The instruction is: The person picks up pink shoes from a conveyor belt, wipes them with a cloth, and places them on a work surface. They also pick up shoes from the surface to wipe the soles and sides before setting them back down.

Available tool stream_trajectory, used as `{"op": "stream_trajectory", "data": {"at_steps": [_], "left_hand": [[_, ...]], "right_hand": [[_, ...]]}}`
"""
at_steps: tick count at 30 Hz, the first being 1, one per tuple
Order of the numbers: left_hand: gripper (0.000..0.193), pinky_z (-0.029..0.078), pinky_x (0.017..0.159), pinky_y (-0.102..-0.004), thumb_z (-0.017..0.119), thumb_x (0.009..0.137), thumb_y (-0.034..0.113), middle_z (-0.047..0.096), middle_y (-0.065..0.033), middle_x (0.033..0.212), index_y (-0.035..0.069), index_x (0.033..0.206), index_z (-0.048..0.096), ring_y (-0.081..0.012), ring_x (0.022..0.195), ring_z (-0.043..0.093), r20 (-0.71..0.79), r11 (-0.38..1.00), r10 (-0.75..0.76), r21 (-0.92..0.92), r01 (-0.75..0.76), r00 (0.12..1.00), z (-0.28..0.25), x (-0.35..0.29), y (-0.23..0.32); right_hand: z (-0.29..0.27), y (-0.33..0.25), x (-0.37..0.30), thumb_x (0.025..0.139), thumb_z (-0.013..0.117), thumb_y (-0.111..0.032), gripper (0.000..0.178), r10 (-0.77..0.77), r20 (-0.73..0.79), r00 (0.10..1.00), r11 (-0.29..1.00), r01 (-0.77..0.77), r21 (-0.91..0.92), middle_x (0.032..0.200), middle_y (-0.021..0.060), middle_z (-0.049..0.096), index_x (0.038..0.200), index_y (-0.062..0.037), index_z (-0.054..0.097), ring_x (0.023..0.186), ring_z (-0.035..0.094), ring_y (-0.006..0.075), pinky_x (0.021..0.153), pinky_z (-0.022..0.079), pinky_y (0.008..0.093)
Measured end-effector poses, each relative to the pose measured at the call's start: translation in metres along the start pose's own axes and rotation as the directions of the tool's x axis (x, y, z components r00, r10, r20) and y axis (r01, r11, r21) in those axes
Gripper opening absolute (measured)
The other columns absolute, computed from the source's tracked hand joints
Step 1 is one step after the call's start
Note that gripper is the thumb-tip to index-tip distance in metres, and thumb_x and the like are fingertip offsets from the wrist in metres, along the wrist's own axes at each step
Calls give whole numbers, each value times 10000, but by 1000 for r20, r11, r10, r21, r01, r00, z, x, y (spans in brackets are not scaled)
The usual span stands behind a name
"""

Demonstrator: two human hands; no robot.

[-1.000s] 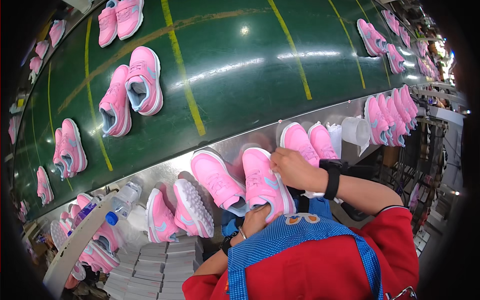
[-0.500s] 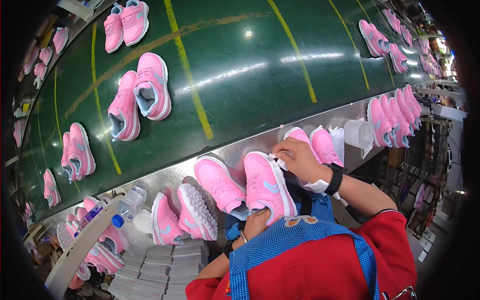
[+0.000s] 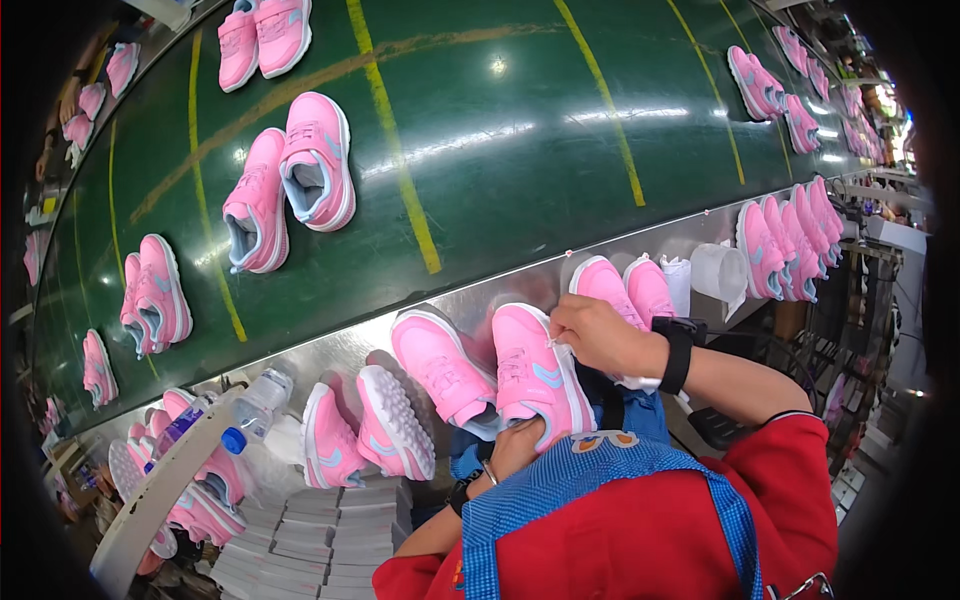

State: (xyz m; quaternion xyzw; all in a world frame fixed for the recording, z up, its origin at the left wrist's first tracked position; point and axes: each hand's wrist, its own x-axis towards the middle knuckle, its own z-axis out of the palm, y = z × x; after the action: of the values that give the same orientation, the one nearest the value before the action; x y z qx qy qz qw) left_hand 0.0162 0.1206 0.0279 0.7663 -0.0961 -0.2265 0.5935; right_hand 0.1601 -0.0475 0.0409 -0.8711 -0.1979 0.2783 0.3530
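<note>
A pink child's sneaker [image 3: 522,350] with a white sole and pale blue chevron is held by my left hand [image 3: 515,452], pushed into its ankle opening; those fingers are hidden inside. My right hand [image 3: 600,335] is closed in a pinch on a small white cloth [image 3: 563,352], pressed to the sole edge on the sneaker's right side. Just left of it stands another pink sneaker [image 3: 440,365], toe pointing away. Partly behind my right hand is a further pair of pink sneakers [image 3: 606,284].
A green conveyor belt [image 3: 500,180] with yellow lines carries pairs of pink sneakers [image 3: 318,165]. Along the metal ledge [image 3: 520,285] are a tilted pair [image 3: 390,425], a clear bottle [image 3: 262,405], a white roll [image 3: 718,270] and a row of sneakers [image 3: 765,245]. White boxes [image 3: 300,550] are stacked below.
My right hand has slid slightly down along the sneaker's sole edge with the cloth. My left hand stays inside the shoe. Sneakers on the belt have shifted slightly up in view.
</note>
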Motion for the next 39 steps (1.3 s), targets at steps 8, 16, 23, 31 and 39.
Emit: {"op": "stream_trajectory", "data": {"at_steps": [8, 16, 23, 31, 39], "left_hand": [[252, 468, 658, -339, 654, 760, 177, 601, -208, 810, -22, 888, 570, -352, 779, 606, 99, 991, -135, 22, 134, 986, -5, -2, 6], [314, 462, 544, -358, 651, 777, 284, 566, -158, 670, 4, 729, 519, -318, 618, 580, -44, 999, -41, -4, 41, 998, -9, -2, 9], [315, 454, 528, -358, 656, 773, 283, 551, -152, 643, 7, 719, 513, -315, 592, 569, -99, 997, -10, -74, 2, 995, 16, -12, -28], [326, 446, 507, -364, 664, 765, 277, 541, -161, 636, 5, 702, 496, -320, 578, 561, -98, 999, 37, -32, -40, 995, 4, -6, -14], [340, 442, 503, -364, 656, 772, 272, 531, -169, 613, 1, 671, 477, -325, 568, 556, -50, 999, 2, 52, 1, 999, -1, -4, -7]], "right_hand": [[5, 7, 9, 723, 558, -1, 46, -46, -189, 981, 999, 45, -8, 759, 112, 533, 767, -8, 565, 703, 537, 266, 638, 439, 327], [-22, -4, -21, 780, 530, -43, 110, 239, 79, 968, 810, -244, 534, 850, 76, 581, 846, -30, 617, 805, 560, 167, 745, 434, 275], [2, -26, -18, 726, 576, -5, 139, 51, -51, 997, 978, -39, 207, 869, 116, 554, 857, -29, 616, 812, 551, 264, 740, 448, 329], [6, -23, -6, 707, 579, -17, 91, 57, -41, 998, 998, -59, -29, 782, 141, 526, 797, -13, 568, 728, 542, 306, 650, 449, 364], [12, -18, 5, 685, 576, -3, 79, 6, -1, 1000, 975, -6, -223, 749, 154, 534, 753, 10, 538, 714, 550, 325, 625, 451, 389]]}}
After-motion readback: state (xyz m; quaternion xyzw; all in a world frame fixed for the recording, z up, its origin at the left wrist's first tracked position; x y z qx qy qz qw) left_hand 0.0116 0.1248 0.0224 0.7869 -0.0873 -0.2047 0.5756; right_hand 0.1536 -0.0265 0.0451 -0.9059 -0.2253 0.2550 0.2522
